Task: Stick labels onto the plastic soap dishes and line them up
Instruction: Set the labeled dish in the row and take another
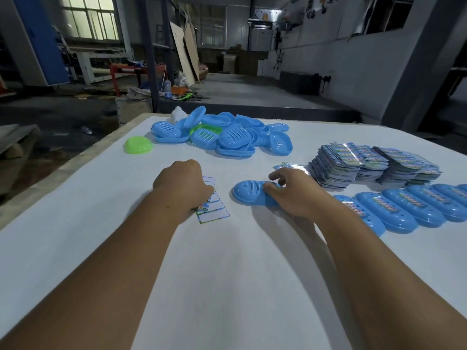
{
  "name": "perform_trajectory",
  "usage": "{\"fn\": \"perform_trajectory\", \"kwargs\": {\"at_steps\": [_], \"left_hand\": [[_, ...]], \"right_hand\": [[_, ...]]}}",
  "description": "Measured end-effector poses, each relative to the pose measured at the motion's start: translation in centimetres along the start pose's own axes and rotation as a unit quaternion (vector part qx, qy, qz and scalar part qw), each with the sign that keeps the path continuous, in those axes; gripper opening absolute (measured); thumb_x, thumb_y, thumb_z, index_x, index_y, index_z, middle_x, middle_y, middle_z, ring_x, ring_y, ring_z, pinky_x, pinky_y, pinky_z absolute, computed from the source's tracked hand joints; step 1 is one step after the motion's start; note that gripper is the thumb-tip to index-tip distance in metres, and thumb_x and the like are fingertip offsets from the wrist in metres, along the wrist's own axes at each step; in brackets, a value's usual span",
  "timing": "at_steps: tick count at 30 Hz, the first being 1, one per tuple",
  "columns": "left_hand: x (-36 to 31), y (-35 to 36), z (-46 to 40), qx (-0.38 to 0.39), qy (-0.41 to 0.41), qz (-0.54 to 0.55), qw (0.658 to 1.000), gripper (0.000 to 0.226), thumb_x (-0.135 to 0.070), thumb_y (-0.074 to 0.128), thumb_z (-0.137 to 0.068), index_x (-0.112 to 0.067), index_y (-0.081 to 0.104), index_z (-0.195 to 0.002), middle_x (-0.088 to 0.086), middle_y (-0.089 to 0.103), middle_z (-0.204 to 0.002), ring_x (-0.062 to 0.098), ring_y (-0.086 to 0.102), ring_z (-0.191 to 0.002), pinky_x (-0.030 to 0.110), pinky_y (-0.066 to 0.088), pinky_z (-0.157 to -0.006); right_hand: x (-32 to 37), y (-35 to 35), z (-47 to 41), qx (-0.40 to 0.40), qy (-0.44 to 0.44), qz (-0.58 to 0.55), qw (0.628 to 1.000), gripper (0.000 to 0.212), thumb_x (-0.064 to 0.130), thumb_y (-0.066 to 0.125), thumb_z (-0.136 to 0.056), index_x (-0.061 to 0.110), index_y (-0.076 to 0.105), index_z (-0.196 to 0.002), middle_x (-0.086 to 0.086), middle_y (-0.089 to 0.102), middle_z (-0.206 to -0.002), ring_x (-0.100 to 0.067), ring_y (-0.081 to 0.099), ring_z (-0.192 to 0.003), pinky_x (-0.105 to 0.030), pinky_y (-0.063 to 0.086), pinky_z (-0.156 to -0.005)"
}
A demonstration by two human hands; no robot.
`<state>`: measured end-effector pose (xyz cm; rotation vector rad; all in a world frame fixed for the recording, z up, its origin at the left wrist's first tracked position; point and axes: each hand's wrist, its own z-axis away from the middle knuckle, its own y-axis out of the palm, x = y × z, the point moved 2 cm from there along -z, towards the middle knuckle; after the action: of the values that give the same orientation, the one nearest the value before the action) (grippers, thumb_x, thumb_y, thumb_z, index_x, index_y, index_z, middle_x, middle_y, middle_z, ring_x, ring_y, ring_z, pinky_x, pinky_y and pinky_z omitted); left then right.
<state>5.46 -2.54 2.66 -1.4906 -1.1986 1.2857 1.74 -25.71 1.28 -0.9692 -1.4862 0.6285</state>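
Meanwhile, at a white bench (101, 248) in a dim workshop, a person works bare-handed among plastic soap dishes. The left hand (182, 184) rests knuckles-up on a label sheet (213, 210) lying flat near the bench's middle; its fingers curl down onto the sheet, and whether that grip pinches a label cannot be told. The right hand (295, 195) lies on the near end of a blue soap dish (249, 194), slotted face up, fingers closed loosely over its right end, holding it against the bench just right of the sheet. To the right, a row of labelled blue dishes (409, 210) stands side by side, each touching the next, a colourful sticker across each top, the row running off the frame's right edge. Behind that row sit stacks of label sheets (371, 165), with a loose sheet (285, 165) just beyond the right hand's fingers. At the far side of the bench lies a jumbled pile of unlabelled blue dishes (227, 137), one green dish (204, 130) among them, and a green dish part (137, 145) set apart to the left.
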Motion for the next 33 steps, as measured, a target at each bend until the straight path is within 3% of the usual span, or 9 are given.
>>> {"fn": "perform_trajectory", "kwargs": {"at_steps": [9, 11, 16, 18, 21, 25, 27, 30, 33], "left_hand": [[0.3, -0.8, -0.2, -0.017, -0.033, 0.139, 0.990, 0.073, -0.029, 0.089, -0.072, -0.017, 0.051, -0.133, 0.008, 0.061, -0.125, 0.025, 0.059, -0.113, 0.032, 0.047, -0.079], [0.3, -1.0, -0.5, -0.031, -0.042, 0.183, 0.982, 0.065, -0.023, 0.087, -0.074, -0.020, 0.054, -0.130, 0.007, 0.064, -0.123, 0.022, 0.060, -0.113, 0.032, 0.047, -0.082], [-0.1, -1.4, -1.0, -0.046, -0.027, 0.317, 0.947, 0.033, -0.034, 0.085, -0.075, -0.028, 0.061, -0.097, 0.000, 0.071, -0.096, 0.016, 0.070, -0.082, 0.034, 0.058, -0.079], [-0.1, -1.4, -1.1, -0.056, -0.017, 0.294, 0.954, 0.027, -0.038, 0.083, -0.077, -0.030, 0.061, -0.092, -0.003, 0.069, -0.090, 0.014, 0.068, -0.077, 0.031, 0.055, -0.073], [0.2, -1.0, -0.9, -0.083, -0.022, 0.163, 0.983, 0.013, -0.035, 0.073, -0.085, -0.024, 0.070, -0.092, 0.001, 0.066, -0.087, 0.024, 0.063, -0.082, 0.029, 0.044, -0.067], [0.5, -0.8, -0.7, -0.121, -0.029, 0.028, 0.992, 0.020, -0.026, 0.060, -0.092, -0.021, 0.071, -0.108, 0.007, 0.067, -0.101, 0.030, 0.060, -0.088, 0.033, 0.042, -0.066], [0.7, -1.0, -0.7, -0.148, -0.021, 0.033, 0.988, 0.019, -0.023, 0.060, -0.091, -0.022, 0.072, -0.106, 0.006, 0.068, -0.102, 0.029, 0.059, -0.087, 0.033, 0.044, -0.067], [0.3, -1.4, -0.9, -0.133, 0.003, 0.237, 0.962, 0.009, -0.028, 0.072, -0.086, -0.022, 0.070, -0.091, -0.002, 0.069, -0.083, 0.021, 0.064, -0.078, 0.030, 0.051, -0.072], [-1.1, -1.7, -0.5, -0.066, 0.039, 0.447, 0.891, 0.024, -0.027, 0.085, -0.078, -0.015, 0.068, -0.089, -0.009, 0.070, -0.078, 0.008, 0.067, -0.072, 0.024, 0.051, -0.069]], "right_hand": [[0.1, -0.1, 0.0, -0.012, -0.011, 0.008, 1.000, 0.043, 0.043, 0.061, -0.096, 0.021, 0.060, -0.133, -0.002, 0.060, -0.126, -0.016, 0.055, -0.102, -0.029, 0.042, -0.085], [0.3, -0.1, 0.1, -0.020, -0.018, 0.010, 1.000, 0.042, 0.042, 0.061, -0.096, 0.022, 0.060, -0.133, -0.002, 0.060, -0.125, -0.016, 0.055, -0.107, -0.028, 0.039, -0.085], [1.2, -0.5, 0.4, -0.073, -0.049, -0.038, 0.995, 0.032, 0.038, 0.061, -0.097, 0.024, 0.064, -0.126, 0.006, 0.060, -0.112, -0.013, 0.054, -0.099, -0.028, 0.040, -0.085], [1.5, -0.5, 0.6, -0.076, -0.055, -0.059, 0.994, 0.029, 0.037, 0.062, -0.097, 0.025, 0.066, -0.123, 0.009, 0.061, -0.107, -0.014, 0.057, -0.095, -0.030, 0.046, -0.085], [1.6, -0.3, 0.7, -0.065, -0.059, -0.060, 0.994, 0.028, 0.036, 0.062, -0.097, 0.025, 0.066, -0.123, 0.010, 0.062, -0.106, -0.013, 0.057, -0.093, -0.029, 0.047, -0.082], [1.6, -0.2, 0.8, -0.058, -0.061, -0.051, 0.995, 0.029, 0.038, 0.061, -0.098, 0.027, 0.064, -0.124, 0.011, 0.062, -0.107, -0.013, 0.057, -0.095, -0.027, 0.041, -0.081], [1.6, -0.2, 0.8, -0.060, -0.064, -0.053, 0.995, 0.029, 0.038, 0.061, -0.097, 0.027, 0.064, -0.124, 0.011, 0.062, -0.107, -0.013, 0.057, -0.094, -0.027, 0.040, -0.080], [1.8, -0.2, 0.9, -0.070, -0.071, -0.087, 0.991, 0.028, 0.037, 0.063, -0.096, 0.026, 0.067, -0.121, 0.016, 0.064, -0.099, -0.008, 0.060, -0.086, -0.024, 0.042, -0.076], [2.3, -0.2, 0.8, -0.066, -0.075, -0.190, 0.977, 0.030, 0.040, 0.069, -0.092, 0.025, 0.069, -0.119, 0.017, 0.069, -0.091, 0.001, 0.064, -0.076, -0.017, 0.046, -0.067]]}}
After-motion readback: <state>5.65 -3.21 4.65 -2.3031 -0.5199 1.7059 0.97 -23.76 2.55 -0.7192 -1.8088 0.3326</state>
